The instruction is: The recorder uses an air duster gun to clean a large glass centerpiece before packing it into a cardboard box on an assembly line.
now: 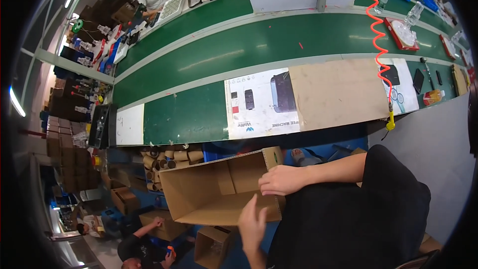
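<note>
An open brown cardboard box [214, 214] lies below the front edge of the green bench, its inside facing me. At its right rim is my right hand [285, 180], its fingers curled over the edge of the box. Lower down, my left hand [252, 225] is in front of the box's near right corner. Its thumb stands away from the fingers, and I see nothing held in it. Whether its fingertips touch the cardboard I cannot tell.
Flattened printed carton [261, 102] and plain cardboard [341, 92] cover part of the bench [186, 117]. A red coiled hose [373, 10] hangs down to a yellow nozzle [391, 121]. Cardboard tubes [154, 162] pile left of the box. Another person [142, 249] works beside smaller boxes [211, 246].
</note>
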Action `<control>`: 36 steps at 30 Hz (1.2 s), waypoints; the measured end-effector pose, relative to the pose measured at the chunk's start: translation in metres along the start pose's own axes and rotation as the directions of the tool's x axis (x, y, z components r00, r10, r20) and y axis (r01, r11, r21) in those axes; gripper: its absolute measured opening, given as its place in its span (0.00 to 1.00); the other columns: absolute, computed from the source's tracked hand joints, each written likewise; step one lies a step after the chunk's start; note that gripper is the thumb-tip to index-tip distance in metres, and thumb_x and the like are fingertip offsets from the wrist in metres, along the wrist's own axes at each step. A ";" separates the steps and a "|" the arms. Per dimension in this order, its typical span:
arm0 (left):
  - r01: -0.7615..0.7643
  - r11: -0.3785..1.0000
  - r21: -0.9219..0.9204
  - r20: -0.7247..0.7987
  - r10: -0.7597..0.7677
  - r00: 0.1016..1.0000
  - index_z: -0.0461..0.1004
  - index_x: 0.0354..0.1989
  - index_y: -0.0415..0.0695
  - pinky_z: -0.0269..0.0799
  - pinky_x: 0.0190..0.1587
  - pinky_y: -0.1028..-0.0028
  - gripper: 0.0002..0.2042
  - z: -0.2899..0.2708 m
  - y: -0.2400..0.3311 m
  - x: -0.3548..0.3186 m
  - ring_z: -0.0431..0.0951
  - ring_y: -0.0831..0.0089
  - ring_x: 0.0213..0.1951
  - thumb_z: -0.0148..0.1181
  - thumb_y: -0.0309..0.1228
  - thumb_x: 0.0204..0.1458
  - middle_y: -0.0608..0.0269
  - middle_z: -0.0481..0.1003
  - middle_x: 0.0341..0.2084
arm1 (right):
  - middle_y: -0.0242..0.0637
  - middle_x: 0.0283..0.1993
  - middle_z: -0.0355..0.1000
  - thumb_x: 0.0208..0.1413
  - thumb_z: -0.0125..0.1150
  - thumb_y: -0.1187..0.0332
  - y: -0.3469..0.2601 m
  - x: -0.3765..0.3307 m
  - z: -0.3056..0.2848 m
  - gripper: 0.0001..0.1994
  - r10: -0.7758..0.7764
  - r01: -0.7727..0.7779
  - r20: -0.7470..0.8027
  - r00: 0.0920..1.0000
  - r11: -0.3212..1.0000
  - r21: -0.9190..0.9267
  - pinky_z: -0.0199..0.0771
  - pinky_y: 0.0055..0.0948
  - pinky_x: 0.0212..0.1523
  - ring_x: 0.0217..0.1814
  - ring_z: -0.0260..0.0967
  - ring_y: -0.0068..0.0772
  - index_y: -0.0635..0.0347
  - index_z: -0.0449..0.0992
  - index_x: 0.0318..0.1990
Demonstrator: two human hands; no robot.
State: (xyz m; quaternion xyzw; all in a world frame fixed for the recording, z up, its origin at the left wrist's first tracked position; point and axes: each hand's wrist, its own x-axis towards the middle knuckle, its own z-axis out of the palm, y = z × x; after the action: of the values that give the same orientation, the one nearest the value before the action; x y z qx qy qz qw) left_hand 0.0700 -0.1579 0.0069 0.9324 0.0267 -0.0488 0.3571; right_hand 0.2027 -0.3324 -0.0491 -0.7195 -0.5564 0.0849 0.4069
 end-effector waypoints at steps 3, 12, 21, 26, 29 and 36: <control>0.018 1.000 0.007 0.091 -0.019 0.996 0.64 0.58 0.38 0.70 0.47 0.59 0.24 0.040 0.015 0.013 0.75 0.48 0.46 0.58 0.32 0.54 0.44 0.73 0.47 | 0.39 0.33 0.70 0.59 0.53 0.66 0.004 -0.011 -0.024 0.08 0.192 -0.169 -0.129 0.973 0.971 0.170 0.72 0.35 0.33 0.36 0.72 0.44 0.59 0.74 0.32; 0.173 0.972 0.160 0.105 -0.191 0.976 0.55 0.65 0.41 0.70 0.49 0.60 0.30 0.063 0.037 0.049 0.73 0.49 0.51 0.58 0.32 0.54 0.43 0.71 0.51 | 0.43 0.31 0.73 0.55 0.57 0.67 0.091 -0.156 -0.054 0.08 0.745 -0.786 -0.450 0.493 0.603 0.137 0.72 0.38 0.33 0.33 0.72 0.46 0.62 0.75 0.30; 0.581 0.814 0.018 0.037 -0.581 0.813 0.62 0.58 0.36 0.69 0.49 0.62 0.24 0.098 0.082 0.118 0.73 0.45 0.49 0.59 0.34 0.55 0.39 0.73 0.46 | 0.38 0.26 0.68 0.52 0.62 0.70 0.204 -0.268 -0.130 0.06 0.725 -0.845 -0.573 0.382 0.526 0.101 0.66 0.37 0.33 0.29 0.66 0.42 0.60 0.72 0.27; 0.564 0.826 -0.013 -0.141 -0.560 0.816 0.64 0.52 0.33 0.68 0.48 0.61 0.20 0.119 0.087 0.151 0.74 0.47 0.46 0.58 0.32 0.55 0.40 0.74 0.43 | 0.35 0.28 0.68 0.49 0.64 0.72 0.224 -0.315 -0.160 0.05 0.652 -0.823 -0.604 0.458 0.568 -0.011 0.63 0.36 0.35 0.32 0.65 0.39 0.59 0.72 0.28; 0.558 0.829 -0.033 -0.211 -0.551 0.807 0.66 0.51 0.33 0.69 0.46 0.63 0.17 0.131 0.084 0.154 0.76 0.52 0.45 0.57 0.30 0.57 0.42 0.75 0.43 | 0.35 0.31 0.68 0.49 0.64 0.72 0.231 -0.331 -0.168 0.06 0.676 -0.809 -0.537 0.505 0.587 -0.022 0.63 0.36 0.37 0.35 0.66 0.39 0.59 0.71 0.31; 0.616 0.787 0.025 -0.287 -0.584 0.759 0.73 0.43 0.32 0.71 0.31 0.67 0.10 0.140 0.088 0.141 0.78 0.58 0.28 0.55 0.26 0.57 0.47 0.77 0.27 | 0.41 0.46 0.65 0.47 0.64 0.70 0.222 -0.367 -0.153 0.16 0.713 -0.834 -0.481 0.510 0.547 -0.072 0.63 0.39 0.47 0.47 0.63 0.46 0.58 0.68 0.44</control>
State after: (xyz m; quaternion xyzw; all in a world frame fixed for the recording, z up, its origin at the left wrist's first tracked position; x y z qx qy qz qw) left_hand 0.2070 -0.3150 -0.0541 0.8917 0.3686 -0.0377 0.2599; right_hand 0.3193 -0.7377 -0.2212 -0.9450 -0.0814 0.0282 0.3154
